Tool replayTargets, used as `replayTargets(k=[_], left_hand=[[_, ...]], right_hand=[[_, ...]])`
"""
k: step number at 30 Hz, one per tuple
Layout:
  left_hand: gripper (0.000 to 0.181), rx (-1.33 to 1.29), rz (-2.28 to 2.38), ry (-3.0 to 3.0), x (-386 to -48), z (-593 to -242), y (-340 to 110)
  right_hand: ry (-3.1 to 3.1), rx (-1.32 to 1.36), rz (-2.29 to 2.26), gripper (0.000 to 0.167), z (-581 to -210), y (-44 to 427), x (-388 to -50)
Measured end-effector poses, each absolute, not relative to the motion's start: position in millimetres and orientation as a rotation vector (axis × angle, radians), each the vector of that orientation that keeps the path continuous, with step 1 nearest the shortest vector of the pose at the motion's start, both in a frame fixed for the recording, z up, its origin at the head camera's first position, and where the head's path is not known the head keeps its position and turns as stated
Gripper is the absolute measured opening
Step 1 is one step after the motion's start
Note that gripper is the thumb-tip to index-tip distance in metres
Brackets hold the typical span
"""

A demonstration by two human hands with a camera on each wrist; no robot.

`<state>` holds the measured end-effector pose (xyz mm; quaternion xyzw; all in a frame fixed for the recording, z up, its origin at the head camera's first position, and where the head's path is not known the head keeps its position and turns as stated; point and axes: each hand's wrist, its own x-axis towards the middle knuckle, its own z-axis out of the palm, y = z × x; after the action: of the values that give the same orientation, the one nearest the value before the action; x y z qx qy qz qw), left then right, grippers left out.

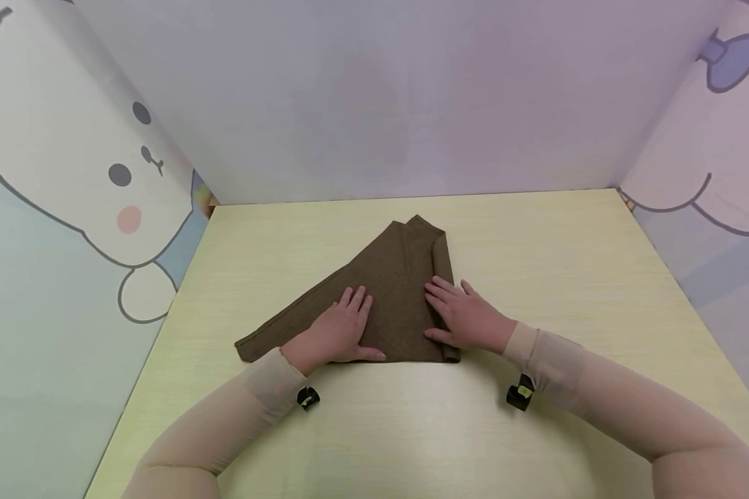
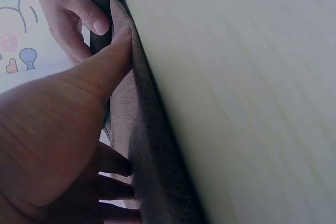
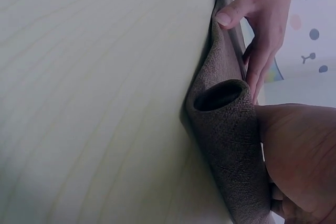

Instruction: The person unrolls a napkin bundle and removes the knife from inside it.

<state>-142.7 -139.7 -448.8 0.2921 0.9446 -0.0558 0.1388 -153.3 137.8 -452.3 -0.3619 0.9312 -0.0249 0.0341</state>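
A brown cloth (image 1: 399, 315) lies on the table, folded into a roughly triangular shape with a long point toward the left. Its right edge is turned over into a loose roll (image 3: 231, 145), whose hollow end shows in the right wrist view. My left hand (image 1: 337, 333) rests flat on the cloth's middle left, fingers spread and thumb along the near edge. My right hand (image 1: 468, 320) lies over the rolled right edge, its fingertips on the cloth just inside the fold and its thumb nearer me.
The pale wooden table (image 1: 537, 242) extends around the cloth on all sides. A plain light wall (image 1: 381, 104) stands behind it, and cartoon-printed panels (image 1: 69, 138) flank it. Small black wrist devices (image 1: 520, 392) hang beneath both sleeves.
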Motion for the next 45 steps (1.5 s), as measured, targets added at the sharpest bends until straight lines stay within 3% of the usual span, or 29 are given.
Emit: replayTargets(k=[45], left_hand=[[0.116, 0.839, -0.128, 2.725, -141.4, -446.4, -139.6]], right_hand=[[2.853, -1.141, -0.290, 0.079, -458.8, 163.1, -153.3]])
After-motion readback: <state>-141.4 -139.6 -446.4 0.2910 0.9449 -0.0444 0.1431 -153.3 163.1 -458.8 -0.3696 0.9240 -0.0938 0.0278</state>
